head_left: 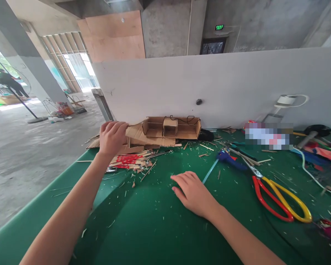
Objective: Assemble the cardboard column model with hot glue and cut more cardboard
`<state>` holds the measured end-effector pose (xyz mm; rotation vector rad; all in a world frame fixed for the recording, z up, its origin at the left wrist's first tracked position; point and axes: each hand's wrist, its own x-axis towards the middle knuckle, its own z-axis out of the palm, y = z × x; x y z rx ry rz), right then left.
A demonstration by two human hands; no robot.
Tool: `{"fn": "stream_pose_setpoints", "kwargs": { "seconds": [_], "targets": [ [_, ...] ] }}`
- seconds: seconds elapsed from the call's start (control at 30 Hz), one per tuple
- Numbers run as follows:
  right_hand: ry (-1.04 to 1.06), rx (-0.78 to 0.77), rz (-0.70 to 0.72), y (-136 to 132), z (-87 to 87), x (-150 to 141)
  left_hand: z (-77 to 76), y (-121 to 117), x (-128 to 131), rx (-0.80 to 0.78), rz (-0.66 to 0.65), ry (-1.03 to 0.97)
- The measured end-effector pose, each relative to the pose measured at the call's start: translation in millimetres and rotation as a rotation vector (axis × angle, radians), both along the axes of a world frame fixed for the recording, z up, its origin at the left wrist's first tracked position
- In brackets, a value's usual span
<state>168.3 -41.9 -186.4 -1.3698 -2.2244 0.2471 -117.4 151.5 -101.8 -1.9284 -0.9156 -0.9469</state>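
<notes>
At the back left of the green table, my left hand (113, 138) has its fingers curled over the edge of a piece of cardboard (139, 133). That piece leans beside an open cardboard box (183, 129) with dividers and a black cord across its top. Below the left hand lies a bundle of thin wooden sticks (129, 160) with red marks. My right hand (191, 193) hovers over or rests on the middle of the table, fingers stretched out, holding nothing. Just beyond it is a blue glue gun (230, 160) with a light blue strip.
Scissors (281, 198) with red and yellow handles lie at the right. Wood scraps and shavings litter the green table (143, 228). A white partition (165, 88) stands behind it. A white lamp (287, 100) is at the back right; a person (11, 82) is far left.
</notes>
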Motion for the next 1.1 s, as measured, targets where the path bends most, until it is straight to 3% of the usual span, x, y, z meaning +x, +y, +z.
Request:
{"fn": "stream_pose_setpoints", "kwargs": {
  "seconds": [0.07,0.17,0.27,0.33,0.47,0.53,0.63,0.77,0.97,1.03,1.1],
  "targets": [
    [0.235,-0.093,-0.053,2,3.2,2,17.2,-21,9,0.144,-0.083,0.004],
    [0.821,-0.345,-0.021,3,21.7,6,35.6,-73,39,0.230,-0.237,0.088],
    [1.336,-0.490,0.104,-6,54.1,14,33.7,-132,77,0.220,-0.416,0.162],
    [1.458,-0.508,0.053,-15,75.0,22,23.0,-162,100,0.207,-0.530,0.235],
    [1.415,-0.472,-0.060,-27,90.9,44,7.7,-194,127,0.120,-0.607,0.258],
    [1.376,-0.465,-0.065,-26,85.0,56,12.3,-203,131,0.006,-0.511,0.291],
    [1.276,-0.492,-0.037,-22,70.5,71,29.2,-207,128,-0.287,-0.327,0.418],
    [1.118,-0.559,0.009,-20,57.9,77,45.3,-187,123,-0.652,-0.282,0.489],
    [1.027,-0.591,-0.027,-18,50.6,61,39.0,-146,131,-1.264,-0.334,0.540],
    [0.916,-0.484,-0.097,-17,53.1,61,33.5,-142,130,-1.332,-0.317,0.514],
    [0.681,-0.268,-0.240,-18,58.9,73,27.4,-138,125,-1.325,-0.257,0.470]
  ]
}}
